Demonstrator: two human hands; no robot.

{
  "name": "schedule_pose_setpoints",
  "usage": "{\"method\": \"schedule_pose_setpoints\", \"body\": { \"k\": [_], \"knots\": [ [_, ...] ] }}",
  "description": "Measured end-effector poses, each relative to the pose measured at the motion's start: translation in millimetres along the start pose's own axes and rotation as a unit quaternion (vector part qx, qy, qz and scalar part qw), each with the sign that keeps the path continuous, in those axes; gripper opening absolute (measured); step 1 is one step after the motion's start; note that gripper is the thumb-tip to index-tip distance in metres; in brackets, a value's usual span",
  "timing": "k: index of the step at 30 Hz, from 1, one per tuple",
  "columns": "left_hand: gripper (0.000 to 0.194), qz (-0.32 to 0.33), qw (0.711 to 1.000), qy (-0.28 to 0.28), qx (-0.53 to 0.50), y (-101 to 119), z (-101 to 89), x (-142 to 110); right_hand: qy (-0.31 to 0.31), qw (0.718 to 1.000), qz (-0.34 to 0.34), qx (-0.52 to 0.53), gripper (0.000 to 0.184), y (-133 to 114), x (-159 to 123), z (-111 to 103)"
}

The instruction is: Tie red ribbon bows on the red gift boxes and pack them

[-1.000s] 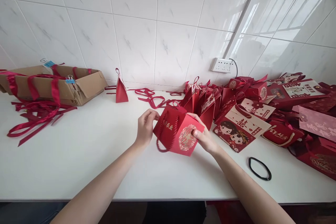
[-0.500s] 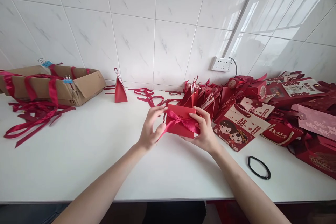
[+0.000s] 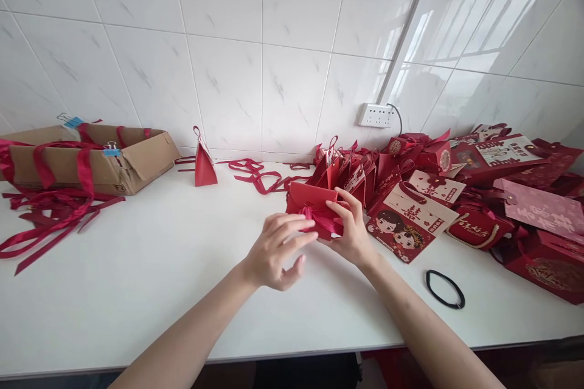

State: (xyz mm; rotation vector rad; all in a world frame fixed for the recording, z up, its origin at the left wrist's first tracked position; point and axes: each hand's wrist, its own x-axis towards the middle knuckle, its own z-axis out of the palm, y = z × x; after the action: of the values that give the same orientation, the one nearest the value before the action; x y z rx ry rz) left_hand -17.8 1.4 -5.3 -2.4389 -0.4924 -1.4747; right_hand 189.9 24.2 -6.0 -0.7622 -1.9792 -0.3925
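A small red gift box is held above the table by my right hand, its fingers gripping the box's right side. A dark pink satin ribbon is tied across the front of the box. My left hand hovers before the left part of the box with fingers stretched and apart. Its fingertips overlap the ribbon in view, and I cannot tell whether they touch it. Just behind the box stand several folded red gift boxes.
A cardboard box draped with ribbons and blue binder clips sits at left, loose ribbon beside it. One red box stands near the wall. Gift bags pile up at right, near a black hair tie. A power strip is on the wall.
My left hand has let go of the box's left side and come toward me, in front of the ribbon. My right hand keeps its hold. The view has shifted slightly.
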Motion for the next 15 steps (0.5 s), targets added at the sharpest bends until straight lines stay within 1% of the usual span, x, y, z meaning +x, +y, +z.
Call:
{"method": "schedule_pose_setpoints", "body": {
  "k": [1,3,4,5,6,8,10,11,12,13,15],
  "knots": [
    [0.038,-0.046,0.999,0.013,0.026,-3.1,-0.4,-0.8,0.002,1.000,0.004,0.010,0.072,0.1,0.8,-0.5],
    [0.031,-0.168,0.983,0.035,0.067,-10.0,-0.9,-2.4,-0.007,1.000,0.004,0.027,0.079,0.2,1.7,-2.1],
    [0.028,-0.224,0.971,0.043,0.070,-13.1,-0.8,-2.9,-0.019,0.999,-0.002,0.028,0.080,0.0,1.4,-3.4],
    [0.025,-0.267,0.961,0.045,0.055,-15.4,-0.7,-3.2,-0.035,0.999,-0.009,0.022,0.081,-0.7,0.5,-5.5],
    [0.024,-0.293,0.955,0.043,0.020,-16.9,-0.6,-3.2,-0.054,0.998,-0.016,0.012,0.082,-1.8,-1.4,-8.6],
    [0.020,-0.311,0.945,0.046,-0.095,-16.6,-0.7,-2.6,-0.085,0.996,-0.015,-0.015,0.083,-5.8,-8.3,-19.6],
    [0.018,-0.319,0.919,0.058,-0.226,-13.8,-2.0,-2.1,-0.082,0.996,0.004,-0.045,0.086,-12.2,-18.9,-39.6],
    [0.018,-0.323,0.903,0.060,-0.275,-12.3,-3.2,-2.4,-0.073,0.995,0.017,-0.060,0.087,-16.3,-25.2,-53.6],
    [0.017,-0.329,0.893,0.052,-0.303,-11.5,-4.4,-3.1,-0.061,0.995,0.029,-0.077,0.087,-21.0,-31.9,-70.2],
    [0.014,-0.333,0.891,0.033,-0.307,-11.5,-5.3,-4.2,-0.051,0.993,0.041,-0.095,0.087,-26.2,-38.7,-89.4],
    [0.013,-0.336,0.903,-0.040,-0.264,-14.0,-4.0,-6.7,-0.034,0.988,0.061,-0.137,0.088,-38.0,-51.4,-133.4]
  ]
}}
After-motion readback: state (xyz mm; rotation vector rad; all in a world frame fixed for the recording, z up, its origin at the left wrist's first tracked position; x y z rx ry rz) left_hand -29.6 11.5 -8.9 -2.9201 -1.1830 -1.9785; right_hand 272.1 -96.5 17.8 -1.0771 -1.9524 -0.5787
